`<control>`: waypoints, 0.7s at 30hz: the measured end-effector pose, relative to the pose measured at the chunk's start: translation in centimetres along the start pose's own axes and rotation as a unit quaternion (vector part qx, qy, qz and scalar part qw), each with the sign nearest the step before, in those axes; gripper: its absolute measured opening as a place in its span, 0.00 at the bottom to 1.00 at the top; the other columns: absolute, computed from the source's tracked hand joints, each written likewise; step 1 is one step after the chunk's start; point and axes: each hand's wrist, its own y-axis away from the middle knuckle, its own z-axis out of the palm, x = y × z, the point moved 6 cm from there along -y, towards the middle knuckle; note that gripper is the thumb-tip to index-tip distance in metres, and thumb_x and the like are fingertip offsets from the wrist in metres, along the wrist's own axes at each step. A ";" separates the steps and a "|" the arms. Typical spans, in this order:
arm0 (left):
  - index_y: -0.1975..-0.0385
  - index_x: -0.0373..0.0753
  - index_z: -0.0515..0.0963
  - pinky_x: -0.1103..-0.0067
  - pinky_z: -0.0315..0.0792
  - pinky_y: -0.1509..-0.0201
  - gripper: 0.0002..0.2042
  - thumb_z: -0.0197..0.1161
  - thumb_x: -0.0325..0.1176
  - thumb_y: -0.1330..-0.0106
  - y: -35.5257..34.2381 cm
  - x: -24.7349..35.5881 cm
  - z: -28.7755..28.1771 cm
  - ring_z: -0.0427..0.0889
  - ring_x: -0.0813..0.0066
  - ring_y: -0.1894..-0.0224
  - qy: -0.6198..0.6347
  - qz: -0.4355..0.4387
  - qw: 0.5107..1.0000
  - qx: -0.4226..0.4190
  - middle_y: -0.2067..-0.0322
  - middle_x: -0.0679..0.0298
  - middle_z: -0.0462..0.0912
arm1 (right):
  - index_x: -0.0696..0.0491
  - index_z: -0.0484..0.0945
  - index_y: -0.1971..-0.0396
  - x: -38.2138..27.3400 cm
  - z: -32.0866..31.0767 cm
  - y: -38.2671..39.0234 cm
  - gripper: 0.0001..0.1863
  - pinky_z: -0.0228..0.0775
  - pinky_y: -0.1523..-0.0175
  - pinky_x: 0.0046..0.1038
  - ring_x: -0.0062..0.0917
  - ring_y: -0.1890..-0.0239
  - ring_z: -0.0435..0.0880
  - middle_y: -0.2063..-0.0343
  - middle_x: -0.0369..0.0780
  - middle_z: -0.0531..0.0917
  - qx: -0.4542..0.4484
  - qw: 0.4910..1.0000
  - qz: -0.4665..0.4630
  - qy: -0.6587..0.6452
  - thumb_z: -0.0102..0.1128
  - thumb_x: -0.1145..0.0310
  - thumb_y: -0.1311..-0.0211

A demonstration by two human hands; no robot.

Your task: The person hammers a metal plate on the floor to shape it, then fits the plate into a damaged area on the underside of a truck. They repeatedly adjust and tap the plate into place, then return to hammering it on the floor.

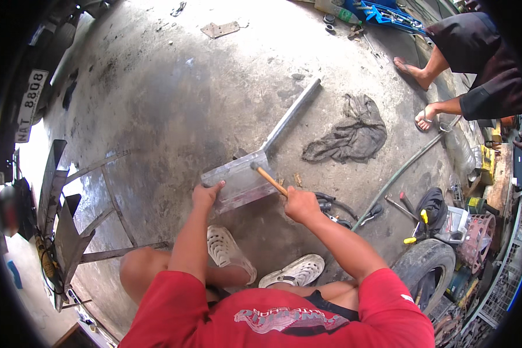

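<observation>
My left hand [207,194] grips the left corner of a flat silver metal plate [232,188], fingers closed on it. My right hand [298,203] is wrapped round the wooden handle of a hammer [268,177]; its head is at the plate's upper right part, touching or just above it. A long silver metal bar [290,116] lies on the floor, angled away from the plate's far corner. A crumpled dark cloth [354,130] lies to the right, and black cables [333,204] lie beside my right hand.
A co-worker's feet [423,75] are at the upper right. A metal frame [64,214] stands at left beside a vehicle [46,32]. A green hose [388,185], tools [406,209] and a tyre [417,264] lie at right, a blue tray [391,14] at the back.
</observation>
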 end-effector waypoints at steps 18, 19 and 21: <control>0.46 0.28 0.83 0.61 0.78 0.38 0.47 0.81 0.66 0.54 0.5 2.1 0.9 0.85 0.46 0.41 -0.048 0.009 0.999 0.002 0.48 0.39 0.87 | 0.56 0.76 0.61 1.3 0.9 -0.7 0.19 0.78 0.56 0.52 0.52 0.64 0.88 0.70 0.52 0.87 -0.047 0.994 0.092 0.023 0.57 0.52 0.26; 0.46 0.28 0.83 0.61 0.78 0.38 0.47 0.81 0.67 0.54 0.1 1.3 1.1 0.85 0.46 0.41 -0.039 0.003 0.999 0.011 0.48 0.40 0.87 | 0.56 0.76 0.61 -0.8 -0.8 -1.2 0.19 0.78 0.56 0.52 0.52 0.64 0.88 0.70 0.52 0.87 -0.026 0.998 0.058 0.003 0.57 0.52 0.26; 0.46 0.28 0.84 0.61 0.78 0.38 0.47 0.81 0.67 0.54 -0.6 0.5 1.3 0.86 0.46 0.42 -0.031 -0.002 0.999 0.018 0.48 0.40 0.87 | 0.56 0.76 0.61 -4.2 -3.4 -1.0 0.19 0.78 0.56 0.52 0.52 0.64 0.88 0.70 0.52 0.87 0.019 0.999 0.006 -0.044 0.57 0.53 0.26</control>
